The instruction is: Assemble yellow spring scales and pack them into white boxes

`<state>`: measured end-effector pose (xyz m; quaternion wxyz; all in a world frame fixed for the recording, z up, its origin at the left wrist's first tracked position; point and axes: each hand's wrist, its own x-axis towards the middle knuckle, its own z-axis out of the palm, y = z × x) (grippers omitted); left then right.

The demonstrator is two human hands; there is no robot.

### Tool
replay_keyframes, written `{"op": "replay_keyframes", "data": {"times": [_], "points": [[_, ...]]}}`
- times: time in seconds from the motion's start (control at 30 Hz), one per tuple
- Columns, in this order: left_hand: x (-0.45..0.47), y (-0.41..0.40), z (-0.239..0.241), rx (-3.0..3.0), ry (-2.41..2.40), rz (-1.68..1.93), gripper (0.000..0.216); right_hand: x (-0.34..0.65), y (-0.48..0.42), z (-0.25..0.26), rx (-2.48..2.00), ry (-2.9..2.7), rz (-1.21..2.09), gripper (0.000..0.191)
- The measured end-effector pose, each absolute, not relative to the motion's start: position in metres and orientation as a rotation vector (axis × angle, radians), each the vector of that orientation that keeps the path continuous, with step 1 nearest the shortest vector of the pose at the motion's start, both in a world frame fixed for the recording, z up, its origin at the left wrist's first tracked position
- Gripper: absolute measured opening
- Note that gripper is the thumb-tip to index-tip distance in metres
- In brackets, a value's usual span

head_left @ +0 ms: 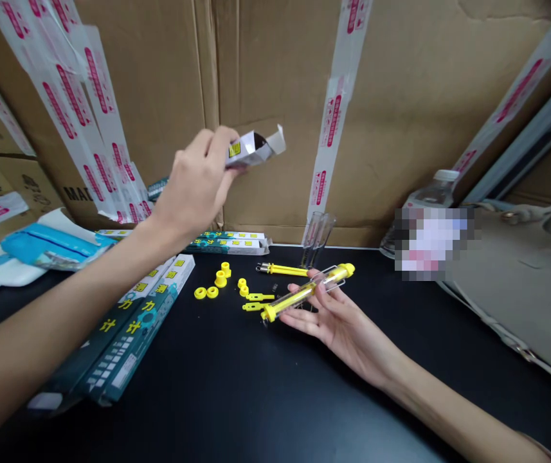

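The clear tube (304,292), loosely grasped in the right hand's (340,321) grip, seems light, stiff and slick, best held near its ends; the left hand (198,183), above it, pinches a flimsy carton (254,148).

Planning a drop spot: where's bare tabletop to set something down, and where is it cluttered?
Free: black tabletop near centre, between the flat teal boxes and the right forearm; also the strip between the right hand and the beige bag. Crowded: yellow parts and the clear tube lying on that hand. Above, the left hand holds a small box.
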<state>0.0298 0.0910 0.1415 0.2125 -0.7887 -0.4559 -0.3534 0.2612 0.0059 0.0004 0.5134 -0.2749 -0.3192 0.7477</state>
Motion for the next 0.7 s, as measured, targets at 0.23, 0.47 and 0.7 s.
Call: {"op": "replay_keyframes", "data": {"times": [0.23,0.47,0.7], "points": [[0.022,0.032,0.123,-2.291,-1.391,-0.75,0.036,0.266,0.009,0.005,-0.681,-0.761,1.76,0.034],[0.018,-0.006,0.078,-2.764,-1.48,-0.591,0.06,0.275,0.013,0.013,-0.654,-0.721,1.691,0.03],[0.019,-0.011,0.061,-2.843,-1.437,-0.399,0.054,0.28,0.013,0.02,-0.607,-0.676,1.653,0.021]]}}
